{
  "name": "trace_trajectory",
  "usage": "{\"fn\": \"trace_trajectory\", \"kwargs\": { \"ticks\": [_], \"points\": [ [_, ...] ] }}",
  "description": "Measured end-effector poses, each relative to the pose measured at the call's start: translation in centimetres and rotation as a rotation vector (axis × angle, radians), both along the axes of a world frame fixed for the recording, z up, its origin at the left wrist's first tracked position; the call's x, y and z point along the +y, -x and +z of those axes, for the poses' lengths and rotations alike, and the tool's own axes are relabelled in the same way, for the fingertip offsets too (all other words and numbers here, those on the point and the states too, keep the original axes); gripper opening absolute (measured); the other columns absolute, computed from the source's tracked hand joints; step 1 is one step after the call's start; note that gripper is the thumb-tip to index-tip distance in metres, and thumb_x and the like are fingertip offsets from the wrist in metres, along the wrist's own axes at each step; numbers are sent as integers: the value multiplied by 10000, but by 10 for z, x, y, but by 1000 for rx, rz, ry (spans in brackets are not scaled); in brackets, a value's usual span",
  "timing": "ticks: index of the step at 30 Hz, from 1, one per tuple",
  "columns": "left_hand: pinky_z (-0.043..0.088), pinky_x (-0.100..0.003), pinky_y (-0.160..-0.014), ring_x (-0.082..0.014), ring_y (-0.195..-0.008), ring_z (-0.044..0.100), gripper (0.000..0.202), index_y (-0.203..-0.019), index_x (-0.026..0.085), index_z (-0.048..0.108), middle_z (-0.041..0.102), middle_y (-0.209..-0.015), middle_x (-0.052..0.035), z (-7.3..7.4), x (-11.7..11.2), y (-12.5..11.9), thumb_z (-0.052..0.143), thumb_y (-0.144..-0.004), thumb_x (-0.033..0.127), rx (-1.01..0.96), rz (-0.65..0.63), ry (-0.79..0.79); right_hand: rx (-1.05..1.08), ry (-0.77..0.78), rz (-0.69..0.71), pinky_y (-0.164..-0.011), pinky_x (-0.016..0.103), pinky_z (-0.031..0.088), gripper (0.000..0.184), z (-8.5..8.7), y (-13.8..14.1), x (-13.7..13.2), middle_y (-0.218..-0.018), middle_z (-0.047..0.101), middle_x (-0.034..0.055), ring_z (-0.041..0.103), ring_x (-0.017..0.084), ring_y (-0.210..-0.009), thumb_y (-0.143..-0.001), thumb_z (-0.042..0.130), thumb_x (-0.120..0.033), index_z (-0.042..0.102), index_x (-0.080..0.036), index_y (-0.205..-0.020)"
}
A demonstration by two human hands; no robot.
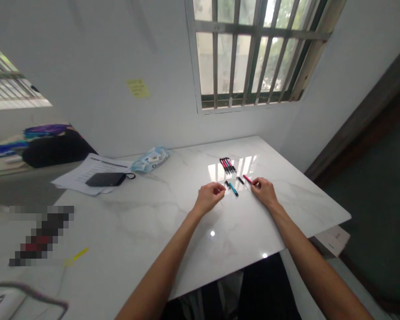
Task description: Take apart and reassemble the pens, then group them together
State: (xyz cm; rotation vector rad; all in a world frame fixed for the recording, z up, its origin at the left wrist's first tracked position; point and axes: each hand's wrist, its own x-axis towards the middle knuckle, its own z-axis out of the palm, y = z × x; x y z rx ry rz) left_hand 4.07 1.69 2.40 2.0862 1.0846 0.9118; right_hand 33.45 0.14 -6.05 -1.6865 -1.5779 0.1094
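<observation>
My left hand (211, 196) is closed in a pinch above the table. A thin pale sliver shows just below its fingers, too small to make out. The fingertips of my right hand (264, 191) are closed on the near end of a red pen barrel (247, 179). Between my hands lie a blue pen barrel (233, 189), a small black pen part (227, 183) and another black pen part (240, 180) with a thin pale rod beside it. Farther back, several pens (227, 165) in red, black and teal lie side by side in a row.
The white marbled table (136, 218) meets the wall below a barred window (250, 58). At the left are printed papers (96, 162), a black pouch (106, 179) with a loop, and a blue-white plastic packet (150, 160). A yellow stick-like thing (81, 254) lies nearer the left.
</observation>
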Motion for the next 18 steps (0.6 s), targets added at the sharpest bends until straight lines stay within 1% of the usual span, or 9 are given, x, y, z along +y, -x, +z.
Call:
{"fn": "trace_trajectory", "kwargs": {
  "ticks": [2,4,7,9,13,18],
  "points": [
    [510,-268,-699,-159,-688,653,111,-837,209,779,742,-780,-27,3,11,-21,672,-818,234,92,-19,-40,34,-1,-30,-771,328,471,135,-1,-1,0,-823,703,56,624,201,-732,-810,588,-303,681,-206,-817],
    [502,-270,-709,-171,-722,672,123,-857,209,779,751,-801,-32,2,24,-43,665,-812,209,188,-23,-80,86,12,-64,-737,323,465,149,-1,-2,0,-787,702,47,621,196,-695,-823,592,-320,687,-205,-824],
    [505,-291,-745,-202,-770,692,142,-879,219,781,771,-850,-49,-7,41,-74,675,-799,171,338,-12,-123,141,30,-91,-704,322,459,195,-1,-2,1,-734,700,36,617,197,-651,-845,592,-348,711,-201,-894],
    [504,-299,-766,-217,-809,700,150,-909,230,780,780,-899,-59,-16,48,-90,687,-807,171,415,-4,-133,148,32,-89,-708,327,460,225,0,-1,2,-747,712,45,621,202,-654,-856,581,-350,728,-195,-927],
    [497,-329,-820,-242,-840,703,167,-949,226,772,779,-907,-80,-28,55,-109,686,-825,156,477,9,-157,136,32,-80,-721,334,462,228,2,0,2,-795,727,67,621,208,-676,-864,567,-338,737,-188,-893],
    [482,-346,-843,-254,-847,701,151,-983,220,759,773,-900,-90,-29,59,-116,697,-852,178,484,6,-175,83,14,-70,-761,339,466,222,1,1,3,-821,709,72,611,205,-707,-890,553,-320,728,-189,-850]
  ]
}}
